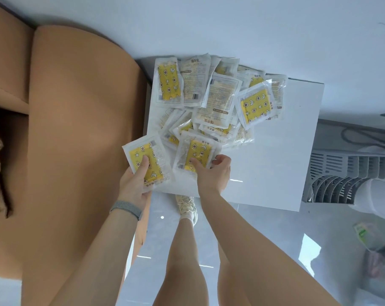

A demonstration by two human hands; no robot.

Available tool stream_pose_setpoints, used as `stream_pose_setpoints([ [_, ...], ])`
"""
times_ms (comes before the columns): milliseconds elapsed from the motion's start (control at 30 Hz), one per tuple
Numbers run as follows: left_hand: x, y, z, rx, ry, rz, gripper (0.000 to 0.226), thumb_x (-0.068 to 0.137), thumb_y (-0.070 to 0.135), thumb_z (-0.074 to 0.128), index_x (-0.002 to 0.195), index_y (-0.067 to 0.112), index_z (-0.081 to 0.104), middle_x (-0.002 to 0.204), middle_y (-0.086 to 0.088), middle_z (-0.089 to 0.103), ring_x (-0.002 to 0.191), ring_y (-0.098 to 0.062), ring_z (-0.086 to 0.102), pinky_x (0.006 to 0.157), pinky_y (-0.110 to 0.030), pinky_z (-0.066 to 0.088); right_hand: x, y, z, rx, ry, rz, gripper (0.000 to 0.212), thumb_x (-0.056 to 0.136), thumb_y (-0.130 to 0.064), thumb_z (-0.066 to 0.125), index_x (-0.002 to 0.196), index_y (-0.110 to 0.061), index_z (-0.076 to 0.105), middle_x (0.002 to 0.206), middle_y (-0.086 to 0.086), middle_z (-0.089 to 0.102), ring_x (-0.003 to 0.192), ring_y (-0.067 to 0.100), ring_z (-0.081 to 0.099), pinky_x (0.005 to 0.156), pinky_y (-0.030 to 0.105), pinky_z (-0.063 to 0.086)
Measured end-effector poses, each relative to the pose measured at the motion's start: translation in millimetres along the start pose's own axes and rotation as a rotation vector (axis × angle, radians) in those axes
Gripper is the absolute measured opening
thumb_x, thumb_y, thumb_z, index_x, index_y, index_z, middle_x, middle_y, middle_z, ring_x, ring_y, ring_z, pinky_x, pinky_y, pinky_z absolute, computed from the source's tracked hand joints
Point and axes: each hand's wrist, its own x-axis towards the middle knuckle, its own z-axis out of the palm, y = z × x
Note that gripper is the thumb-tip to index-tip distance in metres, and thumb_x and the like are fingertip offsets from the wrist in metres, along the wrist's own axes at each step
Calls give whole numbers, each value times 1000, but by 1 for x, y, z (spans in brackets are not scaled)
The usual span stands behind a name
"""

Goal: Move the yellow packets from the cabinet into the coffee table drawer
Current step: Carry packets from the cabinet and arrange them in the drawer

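1. Left hand: closed around one yellow packet, thumb pressed on its printed face, remaining fingers hidden beneath; held just off the left edge of the white cabinet top, over the tan sofa.
2. Grey mesh wristband on the left wrist.
3. Right hand: pinching a second yellow packet, thumb on the yellow panel, fingers curled behind its right edge; packet near the front of the cabinet top, overlapping the near edge of the pile.
4. Held packets side by side, nearly touching, both face up.
5. Packet look: clear-white plastic sleeves with a yellow insert printed with stars, moons and small flowers; barcode and small text along the margins.
6. Pile of packets: heaped loosely on the back left part of the cabinet top, against the white wall; some yellow side up, others showing a pale printed back, many overlapping at angles.
7. Below the hands: bare legs and a pale sneaker on a glossy light floor.
8. Right of the cabinet: a grey slatted appliance; type unclear.
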Motion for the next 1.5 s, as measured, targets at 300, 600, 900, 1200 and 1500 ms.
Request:
stream_pose_setpoints([
  [300, 3, -9, 8, 79, -98, -12, 16, 90, 25, 64, 105, 20, 67, 102, 2, 75, 93, -17, 71, 73, -32, 60, -4, 14, 4, -41, 120, 3, 46, 69, -43, 81, 97, -34, 46, 91, -13, 61, 94, 22, 61, 81, 45, 52],
  [600, 0, -3, 6, 280, -122, 286, 68, 91, 8, 64, 143, 37, 33, 118, 5, 63, 105, -12, 65, 67, -24, 59, -10, 26, -67, 217, 42, -44, 7, 94, -25, 62, 89, -20, 61, 76, -6, 63, 71, 14, 57, 65, 23, 45],
  [900, -22, 1, 40, 157, -261, 204, 31, 93, 44, 51, 108, 25, 70, 110, 4, 72, 110, -21, 64, 88, -35, 50, -48, -17, -59, 439, -506, 25, 9, 83, -24, 73, 92, -21, 72, 96, 14, 71, 92, 28, 68, 88, 46, 56],
  [1200, -18, 5, 39, 263, -203, 273, 32, 87, 6, 66, 117, 17, 61, 114, -9, 70, 102, -25, 69, 78, -33, 60, -44, -36, -31, 317, -303, -29, 18, 78, -28, 81, 91, -22, 70, 83, -6, 73, 72, 17, 67, 76, 35, 59],
  [1500, -7, 11, 7, 185, -90, 221, 27, 90, 5, 63, 113, 19, 63, 109, -2, 72, 95, -18, 71, 76, -31, 61, -9, -1, 2, 3, -21, 170, 81, 65, -44, 86, 127, -16, 44, 126, 1, 43, 120, 23, 37, 102, 36, 36],
])
